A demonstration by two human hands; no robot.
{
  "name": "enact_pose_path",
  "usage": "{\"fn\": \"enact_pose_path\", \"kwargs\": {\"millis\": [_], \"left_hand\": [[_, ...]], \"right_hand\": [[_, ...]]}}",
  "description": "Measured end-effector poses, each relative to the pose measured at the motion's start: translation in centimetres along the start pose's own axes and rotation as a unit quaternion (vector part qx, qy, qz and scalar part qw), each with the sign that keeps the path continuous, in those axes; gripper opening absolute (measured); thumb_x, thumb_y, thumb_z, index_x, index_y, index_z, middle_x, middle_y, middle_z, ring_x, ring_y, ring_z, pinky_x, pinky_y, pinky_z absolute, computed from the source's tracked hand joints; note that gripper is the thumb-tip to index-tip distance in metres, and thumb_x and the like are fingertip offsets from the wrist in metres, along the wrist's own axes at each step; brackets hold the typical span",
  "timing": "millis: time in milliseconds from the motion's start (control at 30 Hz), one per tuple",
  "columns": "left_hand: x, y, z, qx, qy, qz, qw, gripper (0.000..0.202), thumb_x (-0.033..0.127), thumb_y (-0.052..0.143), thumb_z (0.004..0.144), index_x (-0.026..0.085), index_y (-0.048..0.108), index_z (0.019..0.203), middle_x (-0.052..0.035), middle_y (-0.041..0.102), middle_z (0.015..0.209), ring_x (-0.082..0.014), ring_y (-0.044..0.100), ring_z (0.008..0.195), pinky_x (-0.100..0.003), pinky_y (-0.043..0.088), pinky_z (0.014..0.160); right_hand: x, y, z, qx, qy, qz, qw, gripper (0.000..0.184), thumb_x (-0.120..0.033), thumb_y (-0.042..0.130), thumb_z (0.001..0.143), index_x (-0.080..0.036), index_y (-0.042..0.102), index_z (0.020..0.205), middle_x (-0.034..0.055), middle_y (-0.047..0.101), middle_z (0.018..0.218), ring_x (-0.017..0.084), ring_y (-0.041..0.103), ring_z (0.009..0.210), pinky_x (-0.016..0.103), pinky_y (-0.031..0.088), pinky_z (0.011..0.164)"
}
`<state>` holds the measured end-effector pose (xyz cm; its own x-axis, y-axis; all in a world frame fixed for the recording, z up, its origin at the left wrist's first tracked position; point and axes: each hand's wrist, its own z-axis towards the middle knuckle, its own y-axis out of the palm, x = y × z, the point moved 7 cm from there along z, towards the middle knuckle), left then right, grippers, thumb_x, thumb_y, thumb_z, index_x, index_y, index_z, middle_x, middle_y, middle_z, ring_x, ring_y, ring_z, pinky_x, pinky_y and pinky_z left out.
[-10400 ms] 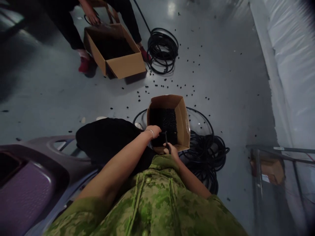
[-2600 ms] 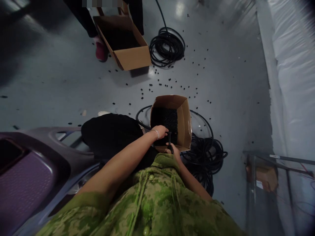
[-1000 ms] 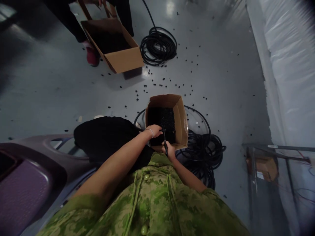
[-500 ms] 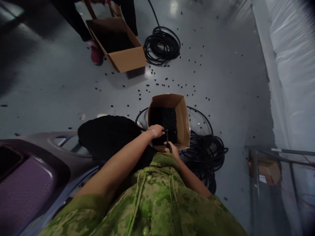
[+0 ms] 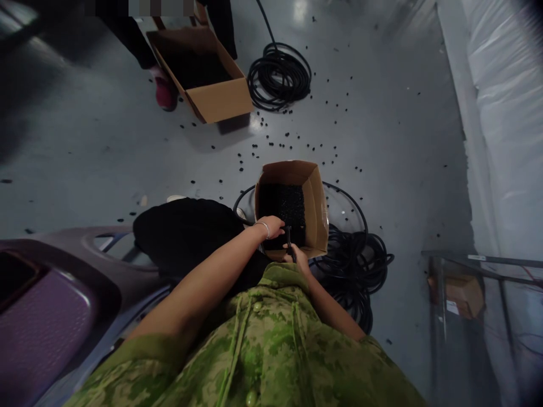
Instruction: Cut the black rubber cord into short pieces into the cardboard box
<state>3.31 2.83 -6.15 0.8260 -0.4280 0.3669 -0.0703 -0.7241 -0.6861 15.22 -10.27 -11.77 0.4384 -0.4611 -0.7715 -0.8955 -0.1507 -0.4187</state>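
Observation:
My left hand (image 5: 274,226), with a bracelet at the wrist, is closed over the open cardboard box (image 5: 316,215) between my legs. A black hose (image 5: 236,206) curves round the box's left side and runs in under my left wrist; its end at my fingers is hard to make out. My right hand (image 5: 300,259) is wrapped round a dark, narrow hand tool (image 5: 289,243) that looks like a cutter. The tool's head is close to my left fingertips. Below both hands, small black pieces (image 5: 292,203) fill the bottom of the box.
Coiled black hose (image 5: 356,260) lies right of the box, another coil (image 5: 280,76) farther off. A person's leg (image 5: 127,39) is beside a second cardboard box (image 5: 220,102). Black bits dot the floor (image 5: 382,141). A purple-seated chair (image 5: 55,322) stands left, a metal frame (image 5: 500,263) right.
Both hands stay over the box with hardly any movement. The tool's head has shifted very slightly near my left fingertips.

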Motion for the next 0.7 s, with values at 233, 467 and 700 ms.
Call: {"fn": "enact_pose_path", "kwargs": {"millis": [233,467,700], "left_hand": [[0.16,0.14,0.08,0.002,0.014,-0.006,1.000,0.031,0.040,0.054,0.092,0.026,0.072,0.114,-0.0084,0.075,0.110,-0.0236,0.068,0.106,-0.029,0.051,0.088],[-0.14,0.56,0.49,-0.001,0.012,-0.005,1.000,0.033,0.039,0.055,0.092,0.027,0.071,0.118,-0.0082,0.075,0.113,-0.0242,0.067,0.108,-0.030,0.051,0.090],[-0.30,0.67,0.63,-0.022,-0.002,0.004,1.000,0.036,0.038,0.051,0.095,0.024,0.070,0.122,-0.0117,0.072,0.120,-0.0266,0.066,0.113,-0.033,0.051,0.093]], "right_hand": [[-0.04,-0.06,0.12,0.011,0.010,-0.015,1.000,0.038,-0.026,0.054,0.066,-0.024,0.070,0.101,-0.0051,0.058,0.064,0.015,0.053,0.059,0.022,0.038,0.056],[-0.11,0.14,0.23,0.022,-0.017,-0.021,0.999,0.031,-0.033,0.055,0.068,-0.022,0.069,0.094,-0.0033,0.059,0.068,0.015,0.053,0.062,0.023,0.041,0.063],[-0.10,0.38,0.59,0.046,0.000,-0.040,0.998,0.030,-0.029,0.052,0.065,-0.022,0.070,0.088,-0.0040,0.058,0.063,0.015,0.054,0.061,0.023,0.042,0.063]]}}
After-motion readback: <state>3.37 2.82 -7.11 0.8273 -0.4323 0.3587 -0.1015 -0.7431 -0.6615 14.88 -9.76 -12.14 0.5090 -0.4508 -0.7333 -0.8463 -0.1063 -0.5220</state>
